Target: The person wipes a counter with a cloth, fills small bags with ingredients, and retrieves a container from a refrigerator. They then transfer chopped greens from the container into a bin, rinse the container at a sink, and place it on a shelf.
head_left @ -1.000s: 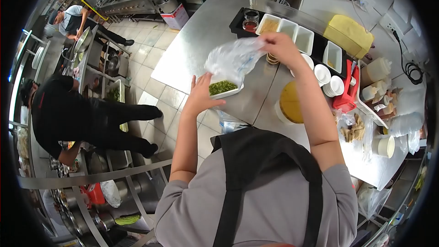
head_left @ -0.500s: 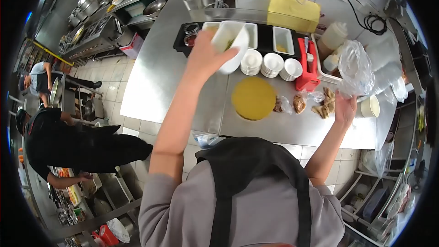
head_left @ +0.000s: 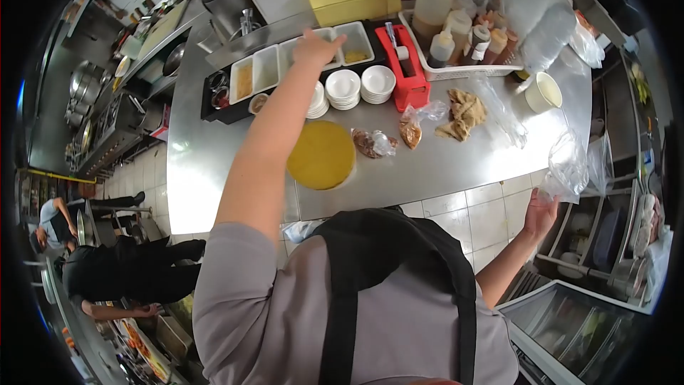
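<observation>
My left hand [head_left: 315, 50] reaches over a row of white rectangular containers [head_left: 266, 69] in a black holder, its fingers apart above one of the middle ones. Yellowish food lies in the container [head_left: 354, 46] to its right. Stacked small white bowls [head_left: 343, 85] stand just in front, partly hidden by my forearm. Off the table's right side, my right hand [head_left: 541, 214] pinches a clear plastic bag [head_left: 568, 167]. A round yellow board [head_left: 322, 155] lies on the steel table, next to small tied bags of brown food [head_left: 373, 143].
A red tape dispenser [head_left: 402, 68] stands beside a white basket [head_left: 470, 71] of squeeze bottles. A crumpled brown cloth-like item [head_left: 464, 114] and a white tub [head_left: 543, 93] are to the right. A glass-lidded case [head_left: 570, 328] sits lower right. Another person [head_left: 128, 271] works at the left.
The white container my left hand held is down among the others in the holder. My right hand has moved off the table to the right with the bag. The view has shifted right.
</observation>
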`<move>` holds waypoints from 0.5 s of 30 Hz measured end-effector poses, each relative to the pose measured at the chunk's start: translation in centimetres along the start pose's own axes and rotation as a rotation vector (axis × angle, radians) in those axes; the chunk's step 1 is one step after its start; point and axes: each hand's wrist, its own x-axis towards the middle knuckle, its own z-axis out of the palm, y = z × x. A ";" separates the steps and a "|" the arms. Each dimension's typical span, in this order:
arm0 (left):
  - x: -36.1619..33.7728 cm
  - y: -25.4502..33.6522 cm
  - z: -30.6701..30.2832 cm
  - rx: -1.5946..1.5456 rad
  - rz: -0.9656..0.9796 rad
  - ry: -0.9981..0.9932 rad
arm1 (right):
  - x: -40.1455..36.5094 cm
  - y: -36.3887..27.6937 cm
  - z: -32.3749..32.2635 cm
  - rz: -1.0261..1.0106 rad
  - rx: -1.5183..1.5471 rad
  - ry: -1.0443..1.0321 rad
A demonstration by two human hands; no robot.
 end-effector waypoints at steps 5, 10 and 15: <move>-3.3 0.5 -2.6 0.336 0.335 0.007 | 2.0 2.8 -1.8 0.159 -0.476 0.282; -12.4 1.5 -4.3 0.107 0.828 -0.759 | 4.7 10.1 5.4 0.214 -0.754 0.326; -17.6 1.1 -0.9 0.346 0.998 -0.573 | 5.9 13.7 8.1 -0.405 -1.780 0.167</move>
